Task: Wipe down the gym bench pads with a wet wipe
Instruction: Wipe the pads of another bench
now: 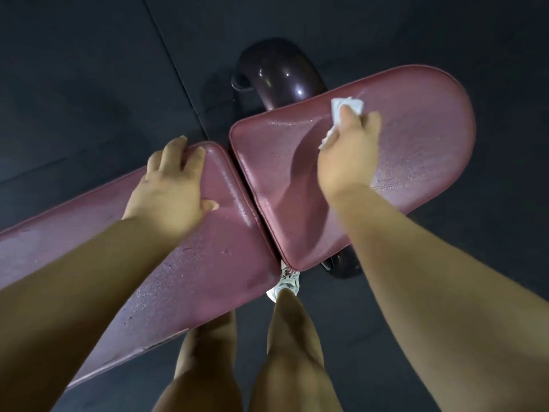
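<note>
crumpled white wet wipe sits on the rounded maroon vinyl seat pad, gripped under the right hand. the left hand rests spread on the long maroon back pad. wiping is in hand; the next stroke likely needs even pressure toward the rounded end.

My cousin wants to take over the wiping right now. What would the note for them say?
Right hand: pinches the wet wipe and presses it on the short pad, near its far edge.
Left hand: rests on the corner of the long pad, holding nothing.
Done: the short pad looks wet almost all over; the long pad shines with droplets near the gap.
Left: probably the long pad's left end, which looks duller.
</note>
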